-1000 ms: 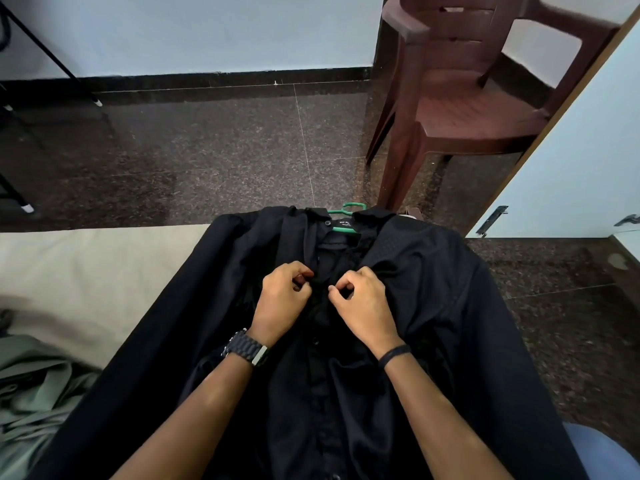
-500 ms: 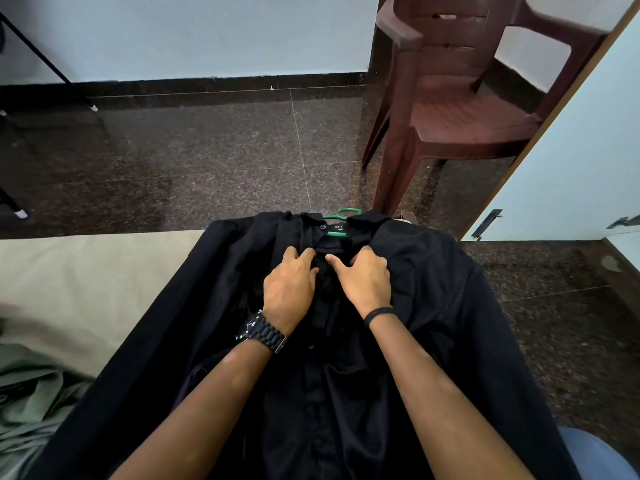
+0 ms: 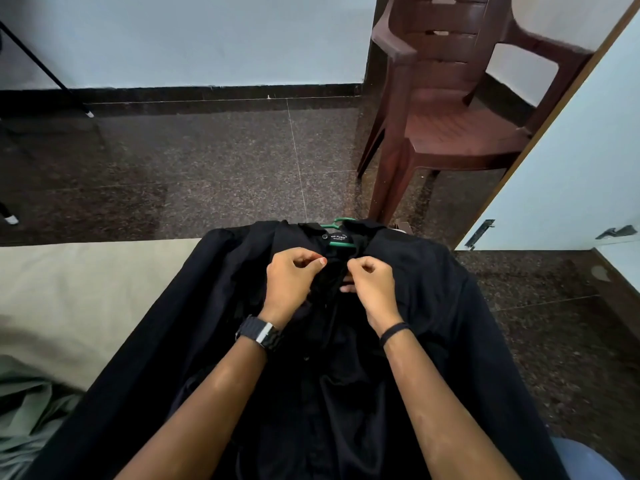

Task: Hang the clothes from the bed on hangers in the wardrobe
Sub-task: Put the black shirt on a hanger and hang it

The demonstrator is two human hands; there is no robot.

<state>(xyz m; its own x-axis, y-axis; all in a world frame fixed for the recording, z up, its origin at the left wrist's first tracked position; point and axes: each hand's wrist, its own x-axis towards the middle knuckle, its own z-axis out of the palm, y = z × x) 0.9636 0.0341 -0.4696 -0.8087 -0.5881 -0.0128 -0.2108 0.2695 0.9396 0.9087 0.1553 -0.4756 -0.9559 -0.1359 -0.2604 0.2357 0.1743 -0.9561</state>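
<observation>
A black shirt (image 3: 433, 306) lies front-up across the corner of the bed (image 3: 86, 289), collar pointing away from me. A green hanger (image 3: 337, 224) sits inside it, only its hook and neck showing at the collar. My left hand (image 3: 289, 284) pinches the left edge of the shirt's front just below the collar. My right hand (image 3: 372, 287) pinches the right edge, close beside it. The two hands nearly touch over the button line. A pale green garment (image 3: 24, 417) lies crumpled on the bed at the lower left.
A dark brown plastic chair (image 3: 450, 109) stands on the speckled floor beyond the shirt, to the right. A white wardrobe door (image 3: 571, 174) with metal handles fills the right edge. Black stand legs (image 3: 45, 67) cross the far left.
Both hands went from flat on the shirt's chest to curled, pinching the front edges below the collar. The view shifted slightly.
</observation>
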